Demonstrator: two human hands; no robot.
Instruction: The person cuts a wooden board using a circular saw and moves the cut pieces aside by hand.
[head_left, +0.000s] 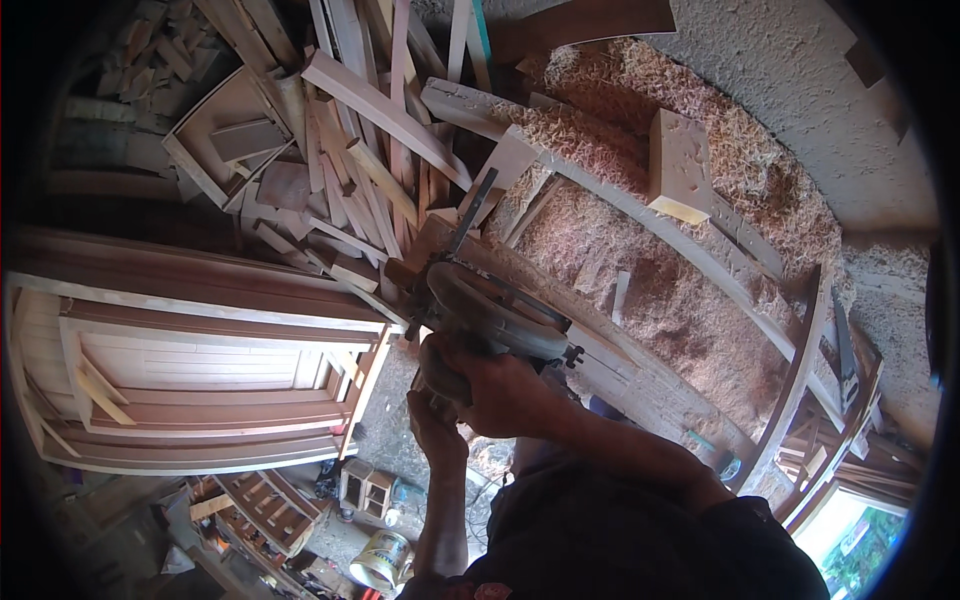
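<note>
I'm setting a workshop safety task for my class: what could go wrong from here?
1. The right hand grips the power tool and the left hand is right up against it; a slip or kick might hurt fingers.
2. Wood shavings lie heaped beside the plank; a spark could perhaps set them alight.
3. The jumbled wood pieces beyond the tool might slide if knocked.

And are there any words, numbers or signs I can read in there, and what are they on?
No text is clear enough to quote.
White bucket: dark printing, too small and blurred to read.
Dark clothing: a reddish patch at the lower edge; I can't tell if it has letters.
Power tool: no readable marking.
</note>
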